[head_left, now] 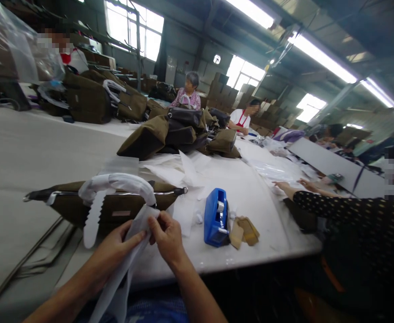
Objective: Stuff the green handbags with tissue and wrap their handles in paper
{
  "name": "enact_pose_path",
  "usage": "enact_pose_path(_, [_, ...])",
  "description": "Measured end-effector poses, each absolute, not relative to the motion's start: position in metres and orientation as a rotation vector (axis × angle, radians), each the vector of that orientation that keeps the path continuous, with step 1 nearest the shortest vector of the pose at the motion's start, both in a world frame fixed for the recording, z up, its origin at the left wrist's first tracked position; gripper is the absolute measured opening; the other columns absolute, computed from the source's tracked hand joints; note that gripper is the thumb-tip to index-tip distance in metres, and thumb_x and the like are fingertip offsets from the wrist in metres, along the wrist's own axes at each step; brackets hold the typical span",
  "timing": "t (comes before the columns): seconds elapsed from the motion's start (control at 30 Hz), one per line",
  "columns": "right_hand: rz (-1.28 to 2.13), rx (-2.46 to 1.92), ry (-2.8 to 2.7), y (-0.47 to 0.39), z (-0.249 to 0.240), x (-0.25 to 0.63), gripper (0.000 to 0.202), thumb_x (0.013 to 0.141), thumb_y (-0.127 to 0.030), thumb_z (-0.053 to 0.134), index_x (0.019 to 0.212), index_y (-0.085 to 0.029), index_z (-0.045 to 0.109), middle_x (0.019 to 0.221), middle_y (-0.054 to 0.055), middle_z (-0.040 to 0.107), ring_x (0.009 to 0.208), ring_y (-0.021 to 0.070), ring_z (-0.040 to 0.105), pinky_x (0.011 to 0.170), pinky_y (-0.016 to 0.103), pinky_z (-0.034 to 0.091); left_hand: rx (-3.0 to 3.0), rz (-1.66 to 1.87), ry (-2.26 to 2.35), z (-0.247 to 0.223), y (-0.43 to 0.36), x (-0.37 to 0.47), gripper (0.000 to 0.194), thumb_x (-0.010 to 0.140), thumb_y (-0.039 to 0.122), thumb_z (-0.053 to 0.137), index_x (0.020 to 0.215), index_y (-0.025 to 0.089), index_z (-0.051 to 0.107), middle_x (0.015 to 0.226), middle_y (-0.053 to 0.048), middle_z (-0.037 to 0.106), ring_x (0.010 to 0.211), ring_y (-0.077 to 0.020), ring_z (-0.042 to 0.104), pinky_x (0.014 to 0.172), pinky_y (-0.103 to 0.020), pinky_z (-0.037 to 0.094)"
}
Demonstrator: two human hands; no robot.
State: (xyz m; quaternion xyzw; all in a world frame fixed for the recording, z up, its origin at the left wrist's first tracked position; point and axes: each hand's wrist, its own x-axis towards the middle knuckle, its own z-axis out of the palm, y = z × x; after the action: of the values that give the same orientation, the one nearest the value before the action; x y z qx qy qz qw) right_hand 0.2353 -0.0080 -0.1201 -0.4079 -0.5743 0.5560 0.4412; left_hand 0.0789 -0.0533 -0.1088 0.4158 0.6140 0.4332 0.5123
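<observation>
On the table in front of me lies an olive-brown handbag (107,208) with a zipped top. Its arched handle (123,181) is wrapped in white material, and a white strip with a scalloped edge (95,220) hangs from the handle's left side. At the handle's right end, my left hand (124,244) grips a long strip of white wrapping paper (116,287), thumb on top, the strip trailing down toward my lap. My right hand (166,235) pinches the same strip's upper end beside the handle.
A blue tape dispenser (213,220) stands right of my hands, beside torn brown cardboard (244,232). White paper sheets (183,168) lie behind the handbag, before a pile of olive bags (170,134). At right, a person in a dotted sleeve (334,208) reaches over the table.
</observation>
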Motion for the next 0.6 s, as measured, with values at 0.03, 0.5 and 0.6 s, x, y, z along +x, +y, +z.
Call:
enact_pose_path(0.03, [1.373, -1.006, -1.454, -0.010, -0.118, 0.242, 0.032, 0.099, -0.052, 0.068, 0.087, -0.023, 0.065, 0.068, -0.003, 0.064, 0.054, 0.0149, 0.064, 0.054, 0.025, 0.050, 0.998, 1.029, 1.485, -0.110, -0.052, 0.079, 0.076, 0.070, 0.076, 0.084, 0.120, 0.020, 0.080, 0.124, -0.014, 0.084, 0.123, -0.0425, 0.076, 0.107, -0.046, 0.062])
enact_pose_path(0.5, [0.433, -1.697, -1.220, 0.009, -0.162, 0.443, 0.044, 0.091, -0.061, 0.071, 0.077, -0.021, 0.083, 0.141, 0.021, 0.074, 0.145, 0.0415, 0.056, 0.130, 0.059, 0.032, 0.909, 0.809, 1.624, -0.131, -0.034, 0.061, 0.114, 0.047, 0.096, 0.082, 0.134, 0.024, 0.072, 0.129, -0.008, 0.083, 0.116, -0.0369, 0.079, 0.081, -0.030, 0.067])
enact_pose_path(0.6, [0.532, -1.661, -1.115, 0.014, -0.171, 0.438, 0.048, 0.087, -0.065, 0.070, 0.080, -0.020, 0.087, 0.141, 0.021, 0.074, 0.138, 0.0410, 0.064, 0.121, 0.057, 0.045, 1.015, 0.842, 1.676, -0.135, -0.033, 0.062, 0.112, 0.049, 0.102, 0.075, 0.130, 0.025, 0.075, 0.126, -0.008, 0.085, 0.111, -0.0374, 0.080, 0.079, -0.033, 0.068])
